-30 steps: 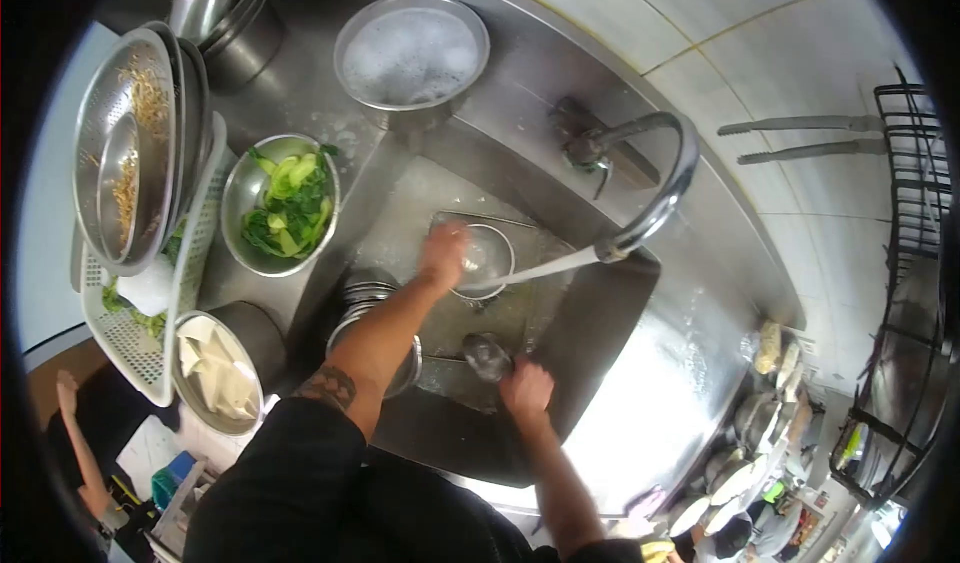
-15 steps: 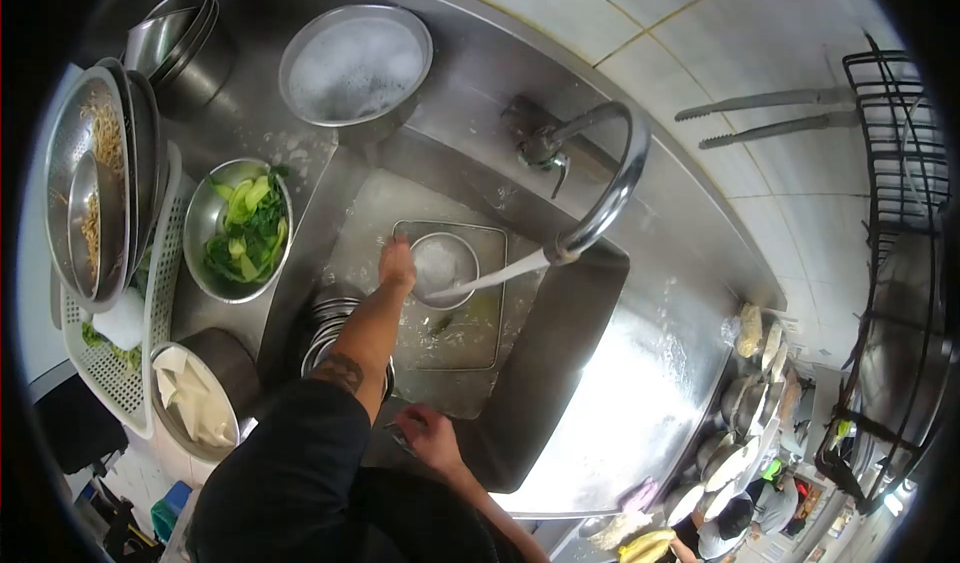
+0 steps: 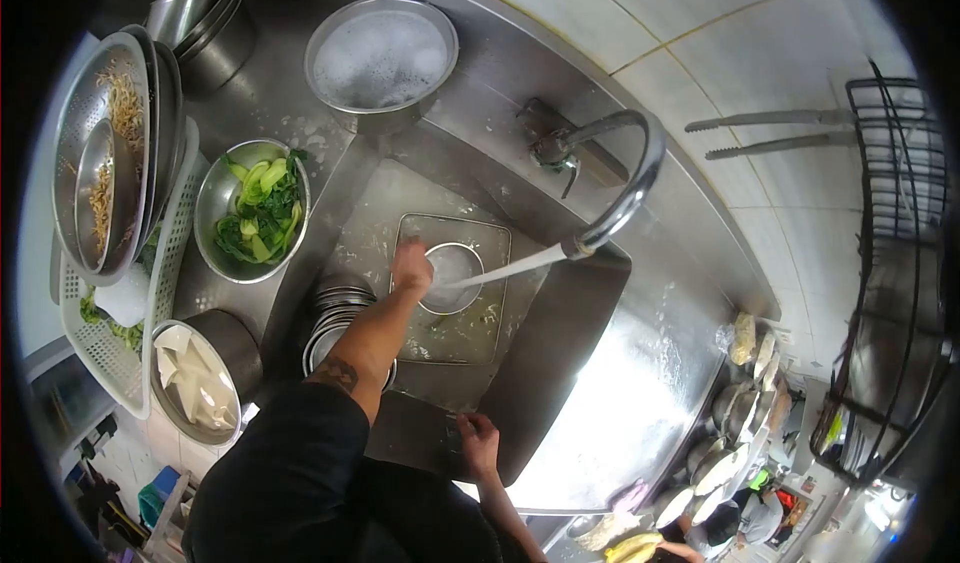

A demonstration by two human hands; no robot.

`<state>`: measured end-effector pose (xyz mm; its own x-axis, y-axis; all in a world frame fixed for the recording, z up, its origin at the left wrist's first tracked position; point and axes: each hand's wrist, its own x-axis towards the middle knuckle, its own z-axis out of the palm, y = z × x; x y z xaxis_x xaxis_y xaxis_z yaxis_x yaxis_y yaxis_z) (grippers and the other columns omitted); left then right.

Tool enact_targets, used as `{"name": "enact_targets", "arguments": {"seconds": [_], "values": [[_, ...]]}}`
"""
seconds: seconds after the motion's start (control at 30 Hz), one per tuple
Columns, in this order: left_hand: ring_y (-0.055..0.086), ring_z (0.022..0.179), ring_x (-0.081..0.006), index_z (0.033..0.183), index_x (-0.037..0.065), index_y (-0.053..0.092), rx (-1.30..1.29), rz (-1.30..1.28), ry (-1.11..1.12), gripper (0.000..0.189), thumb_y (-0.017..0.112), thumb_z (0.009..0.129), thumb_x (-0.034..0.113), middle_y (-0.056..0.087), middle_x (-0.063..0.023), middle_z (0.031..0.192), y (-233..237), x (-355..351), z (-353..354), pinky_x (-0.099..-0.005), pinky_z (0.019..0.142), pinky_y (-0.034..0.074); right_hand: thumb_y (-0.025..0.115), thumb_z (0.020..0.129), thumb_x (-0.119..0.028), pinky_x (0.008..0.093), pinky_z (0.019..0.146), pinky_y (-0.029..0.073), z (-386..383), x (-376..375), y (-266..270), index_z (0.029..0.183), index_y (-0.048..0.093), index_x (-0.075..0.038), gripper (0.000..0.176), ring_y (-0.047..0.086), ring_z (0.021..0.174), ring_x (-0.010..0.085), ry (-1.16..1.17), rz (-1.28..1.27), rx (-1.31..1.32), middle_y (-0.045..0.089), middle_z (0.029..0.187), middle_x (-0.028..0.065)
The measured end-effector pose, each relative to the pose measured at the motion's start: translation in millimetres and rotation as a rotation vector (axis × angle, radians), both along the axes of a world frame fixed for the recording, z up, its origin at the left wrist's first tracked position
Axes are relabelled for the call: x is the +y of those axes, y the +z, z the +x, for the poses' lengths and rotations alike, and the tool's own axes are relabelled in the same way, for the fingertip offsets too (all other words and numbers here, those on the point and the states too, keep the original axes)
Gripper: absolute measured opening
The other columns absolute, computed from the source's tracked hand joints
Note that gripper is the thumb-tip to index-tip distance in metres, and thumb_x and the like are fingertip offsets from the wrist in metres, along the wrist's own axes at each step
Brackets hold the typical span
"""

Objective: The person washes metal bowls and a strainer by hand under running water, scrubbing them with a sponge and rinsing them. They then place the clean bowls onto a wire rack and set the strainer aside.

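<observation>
Under the tap's running water stands a small round metal bowl (image 3: 462, 293), partly filled with water. My left hand (image 3: 411, 265) is closed on its left rim, though the fingertips are partly hidden. A wire-framed mesh rack (image 3: 470, 348) lies beneath the bowl in the sink (image 3: 375, 193). My right hand (image 3: 479, 441) is over the sink's near edge with its fingers curled together; what they hold, if anything, I cannot make out. A stack of metal bowls (image 3: 340, 313) sits in the sink, left of my left forearm.
The curved tap (image 3: 640, 178) arches over the sink. Around it are a basin of foamy water (image 3: 380, 58), a bowl of leafy greens (image 3: 262, 208), a pot with pale pieces (image 3: 195, 388) and a white basket (image 3: 120, 363). Tongs (image 3: 770, 118) hang right; people work at lower right.
My right hand has moved right along the sink's near edge. My left hand stays at the bowl under the stream. The whole view has shifted slightly.
</observation>
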<state>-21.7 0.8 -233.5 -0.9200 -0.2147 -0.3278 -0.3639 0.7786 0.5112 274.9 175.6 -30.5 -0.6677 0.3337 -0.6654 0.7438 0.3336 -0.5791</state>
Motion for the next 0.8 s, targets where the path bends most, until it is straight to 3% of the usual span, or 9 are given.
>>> {"name": "enact_targets", "arguments": {"seconds": [0.13,0.37,0.43,0.5,0.6,0.67,0.73,0.77,0.8], "values": [[0.063,0.107,-0.0388,0.110,0.002,0.064,0.152,-0.040,-0.076,0.033,0.062,0.078,0.000,0.065,-0.0184,0.112,55.0,18.2,23.5,-0.0470,0.091,0.054,0.073,0.092,-0.030,0.0312,0.078,0.051,10.5,-9.4,-5.1,0.101,0.073,0.004,0.034,0.067,0.085,0.0155,0.058,-0.013,0.127,0.074,0.089,0.0128],[0.057,0.114,-0.0380,0.110,0.002,0.065,0.335,-0.101,-0.645,0.038,0.068,0.073,0.004,0.060,-0.0168,0.118,132.5,14.9,52.9,-0.0473,0.092,0.051,0.072,0.094,-0.025,0.0311,0.077,0.050,15.9,-4.7,-6.2,0.100,0.073,0.002,0.027,0.064,0.085,0.0142,-0.070,-0.072,0.157,0.073,0.090,0.0082],[0.056,0.115,-0.0376,0.107,0.002,0.068,0.391,-0.139,-0.780,0.036,0.069,0.071,0.004,0.059,-0.0163,0.120,158.9,11.9,47.6,-0.0470,0.092,0.050,0.072,0.094,-0.024,0.0305,0.082,0.048,14.7,-2.6,-5.5,0.099,0.073,-0.003,0.022,0.062,0.090,0.0130,-0.386,-0.320,0.124,0.071,0.093,0.0045],[0.057,0.111,-0.0365,0.095,0.001,0.072,0.392,0.050,-0.470,0.025,0.068,0.070,0.003,0.063,-0.0152,0.116,185.1,22.7,28.9,-0.0452,0.094,0.050,0.069,0.098,-0.027,0.0302,0.085,0.044,-19.3,-2.7,20.7,0.097,0.068,-0.005,0.022,0.057,0.091,0.0119,-0.540,-0.376,0.139,0.066,0.092,0.0003],[0.058,0.112,-0.0371,0.079,-0.001,0.070,0.502,0.357,-0.264,0.012,0.065,0.068,0.000,0.068,-0.0153,0.109,226.7,33.1,9.5,-0.0441,0.096,0.049,0.061,0.101,-0.027,0.0299,0.093,0.042,-111.0,-8.2,62.0,0.109,0.066,-0.003,0.026,0.056,0.102,0.0145,-0.649,-0.434,0.641,0.064,0.103,0.0044],[0.062,0.112,-0.0334,0.069,-0.004,0.064,0.597,0.497,-0.156,0.004,0.065,0.073,-0.003,0.072,-0.0166,0.111,256.6,46.6,25.3,-0.0390,0.096,0.049,0.062,0.101,-0.024,0.0307,0.095,0.043,-168.5,-17.6,89.6,0.116,0.064,-0.002,0.027,0.054,0.105,0.0147,-0.553,-0.445,0.839,0.063,0.106,0.0045],[0.063,0.107,-0.0221,0.063,-0.005,0.057,0.592,0.926,-0.140,0.022,0.068,0.082,-0.004,0.070,-0.0166,0.123,278.6,42.9,30.4,-0.0334,0.091,0.048,0.067,0.095,-0.015,0.0354,0.095,0.046,-203.0,-43.4,82.5,0.120,0.064,-0.002,0.028,0.057,0.108,0.0210,-0.244,-0.379,0.772,0.064,0.110,0.0080],[0.064,0.103,-0.0153,0.060,-0.004,0.053,0.622,1.068,-0.127,0.031,0.069,0.087,-0.004,0.069,-0.0162,0.129,290.0,39.2,29.4,-0.0301,0.087,0.048,0.067,0.095,-0.015,0.0354,0.095,0.046,-210.2,-37.4,78.7,0.120,0.064,-0.002,0.028,0.057,0.108,0.0210,-0.251,-0.389,0.779,0.064,0.110,0.0080],[0.064,0.103,-0.0153,0.060,-0.004,0.053,0.625,1.060,-0.136,0.031,0.069,0.087,-0.004,0.069,-0.0162,0.129,301.4,24.7,25.8,-0.0301,0.087,0.048,0.068,0.090,-0.010,0.0383,0.093,0.048,-215.4,-23.1,75.5,0.117,0.065,-0.003,0.028,0.059,0.108,0.0272,0.242,-0.053,0.982,0.065,0.111,0.0130]]}}
